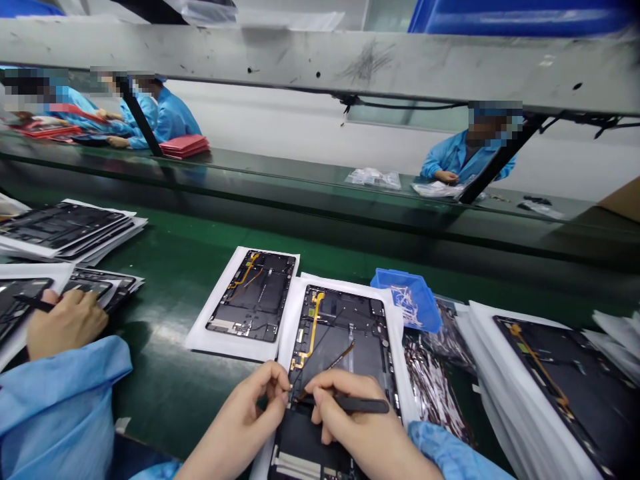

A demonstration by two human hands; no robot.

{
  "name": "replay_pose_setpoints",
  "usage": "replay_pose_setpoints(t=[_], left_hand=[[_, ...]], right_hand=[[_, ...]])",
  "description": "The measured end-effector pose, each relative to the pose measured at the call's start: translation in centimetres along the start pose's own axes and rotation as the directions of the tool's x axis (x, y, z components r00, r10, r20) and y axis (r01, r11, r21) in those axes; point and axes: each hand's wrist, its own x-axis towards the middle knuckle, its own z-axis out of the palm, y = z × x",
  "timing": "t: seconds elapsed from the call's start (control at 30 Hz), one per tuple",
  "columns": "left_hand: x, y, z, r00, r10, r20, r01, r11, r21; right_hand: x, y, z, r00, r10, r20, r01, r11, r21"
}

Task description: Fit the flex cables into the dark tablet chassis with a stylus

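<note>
An opened tablet chassis (345, 333) with a yellow flex cable lies on white paper directly before me. My left hand (250, 413) pinches at its left edge with thumb and forefinger. My right hand (357, 420) grips a black tweezer-like tool (363, 404), its tip pointing left onto the chassis beside a thin brown cable (340, 360). A second opened chassis (255, 293) rests on its own sheet just to the left.
A blue parts bin (410, 300) and bagged cables (430, 380) sit to the right, beside a stack of chassis (555, 387). A co-worker's hand (63, 323) in a blue sleeve works at left near more stacks (65, 230). Other workers sit across the green conveyor (170, 373).
</note>
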Motion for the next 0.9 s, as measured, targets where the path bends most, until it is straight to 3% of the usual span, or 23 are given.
replay_pose_setpoints(t=[0.9], left_hand=[[-0.11,0.11,0.05,1.000,0.002,0.014,-0.001,0.999,-0.044]], right_hand=[[0.19,-0.30,0.01,1.000,-0.004,0.019,0.006,0.994,-0.106]])
